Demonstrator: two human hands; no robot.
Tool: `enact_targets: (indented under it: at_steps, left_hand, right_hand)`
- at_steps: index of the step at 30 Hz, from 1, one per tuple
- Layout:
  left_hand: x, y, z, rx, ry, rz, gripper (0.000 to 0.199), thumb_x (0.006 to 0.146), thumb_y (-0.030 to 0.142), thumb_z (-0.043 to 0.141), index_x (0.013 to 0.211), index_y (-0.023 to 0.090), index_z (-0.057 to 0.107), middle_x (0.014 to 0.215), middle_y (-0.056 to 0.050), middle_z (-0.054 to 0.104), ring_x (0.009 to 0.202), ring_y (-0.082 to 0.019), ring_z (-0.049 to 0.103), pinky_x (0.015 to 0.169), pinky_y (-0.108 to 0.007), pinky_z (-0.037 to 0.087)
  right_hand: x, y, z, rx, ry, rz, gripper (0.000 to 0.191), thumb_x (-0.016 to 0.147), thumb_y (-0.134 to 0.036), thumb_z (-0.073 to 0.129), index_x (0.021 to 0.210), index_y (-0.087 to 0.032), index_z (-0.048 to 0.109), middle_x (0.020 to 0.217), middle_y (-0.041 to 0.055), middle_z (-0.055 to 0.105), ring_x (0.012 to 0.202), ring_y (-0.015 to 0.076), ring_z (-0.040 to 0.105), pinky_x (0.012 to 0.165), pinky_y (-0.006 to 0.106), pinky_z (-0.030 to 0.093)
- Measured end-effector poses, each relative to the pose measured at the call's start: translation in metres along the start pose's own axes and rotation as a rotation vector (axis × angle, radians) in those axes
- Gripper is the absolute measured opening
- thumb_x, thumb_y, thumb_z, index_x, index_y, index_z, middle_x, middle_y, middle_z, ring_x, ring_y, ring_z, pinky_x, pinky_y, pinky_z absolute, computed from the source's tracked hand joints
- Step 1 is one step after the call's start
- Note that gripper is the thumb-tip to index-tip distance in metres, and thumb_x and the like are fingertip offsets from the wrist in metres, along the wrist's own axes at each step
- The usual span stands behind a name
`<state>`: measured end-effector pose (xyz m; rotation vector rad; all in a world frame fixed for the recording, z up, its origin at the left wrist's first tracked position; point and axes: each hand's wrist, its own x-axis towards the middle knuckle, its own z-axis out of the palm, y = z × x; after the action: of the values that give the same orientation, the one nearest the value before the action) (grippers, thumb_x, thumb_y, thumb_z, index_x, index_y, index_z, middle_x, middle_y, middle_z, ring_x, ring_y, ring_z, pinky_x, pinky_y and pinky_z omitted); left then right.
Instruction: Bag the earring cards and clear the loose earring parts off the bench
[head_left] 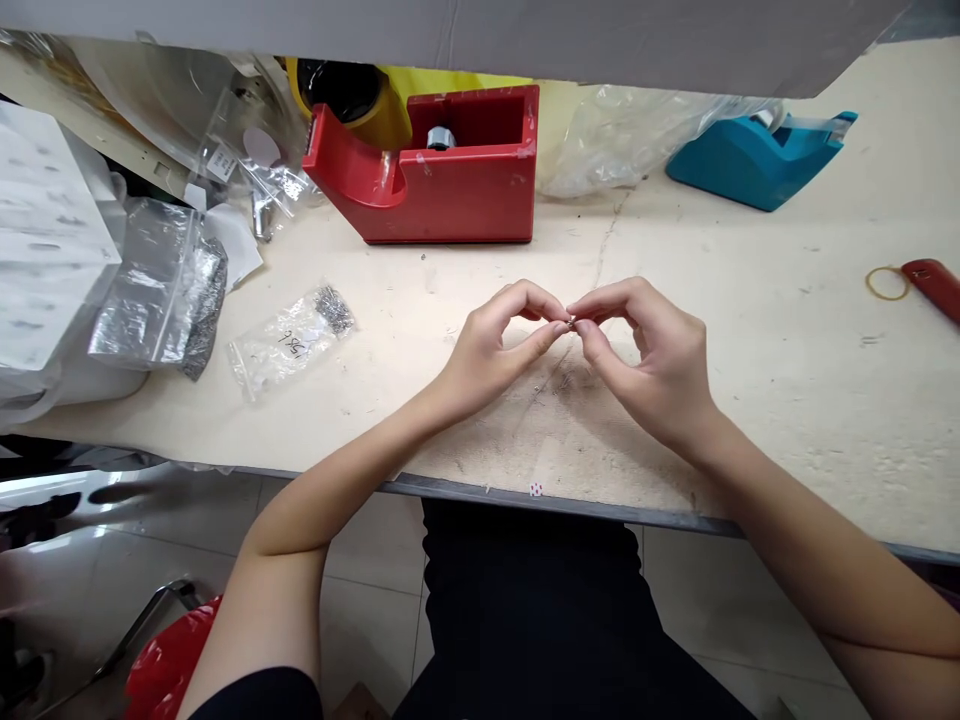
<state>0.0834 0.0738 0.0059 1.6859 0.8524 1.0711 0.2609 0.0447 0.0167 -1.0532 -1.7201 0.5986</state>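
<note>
My left hand (499,345) and my right hand (652,355) meet fingertip to fingertip above the middle of the pale worktop (420,310). Between their pinched thumbs and index fingers is a tiny dark metallic piece (571,323), too small to name. Both hands are closed on it. To the left of my left hand lies a clear zip bag (289,345) with handwriting on it and small dark bits in one corner. A few tiny bits lie on the worktop below my hands.
A red tape dispenser (461,190) stands behind my hands, a teal dispenser (757,160) farther right. At the right edge are a rubber band (887,283) and a red-handled tool (934,287). Plastic bags (150,290) and a white container (52,250) crowd the left.
</note>
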Motion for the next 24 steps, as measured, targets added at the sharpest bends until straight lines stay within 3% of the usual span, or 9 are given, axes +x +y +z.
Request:
enact_targets:
  at_steps: [6, 18, 24]
  left_hand:
    - [0.0001, -0.0018, -0.0023, 0.124, 0.023, 0.071, 0.017, 0.097, 0.039, 0.067, 0.092, 0.023, 0.065, 0.091, -0.002, 0.07, 0.089, -0.013, 0.066, 0.084, -0.029, 0.054]
    - [-0.0005, -0.0011, -0.0034, 0.294, 0.008, 0.222, 0.01, 0.098, 0.031, 0.066, 0.091, 0.024, 0.063, 0.089, -0.002, 0.071, 0.088, -0.016, 0.064, 0.082, -0.032, 0.052]
    - [0.0, 0.0009, -0.0049, 0.304, -0.021, 0.21, 0.006, 0.099, 0.026, 0.063, 0.094, 0.025, 0.065, 0.093, -0.001, 0.074, 0.092, -0.017, 0.066, 0.084, -0.033, 0.052]
  right_hand:
    - [-0.0002, 0.0025, 0.0009, 0.05, -0.012, 0.046, 0.018, 0.09, -0.009, 0.06, 0.094, -0.026, 0.064, 0.089, -0.0001, 0.07, 0.081, 0.017, 0.069, 0.073, 0.036, 0.059]
    - [-0.0006, 0.001, 0.0011, -0.038, 0.007, -0.021, 0.02, 0.089, -0.006, 0.06, 0.091, -0.026, 0.062, 0.083, -0.0012, 0.069, 0.075, 0.0157, 0.068, 0.07, 0.033, 0.058]
    - [-0.0014, 0.0011, 0.0027, -0.084, 0.046, -0.033, 0.022, 0.088, -0.005, 0.06, 0.09, -0.027, 0.062, 0.081, -0.0016, 0.069, 0.072, 0.0169, 0.068, 0.067, 0.034, 0.056]
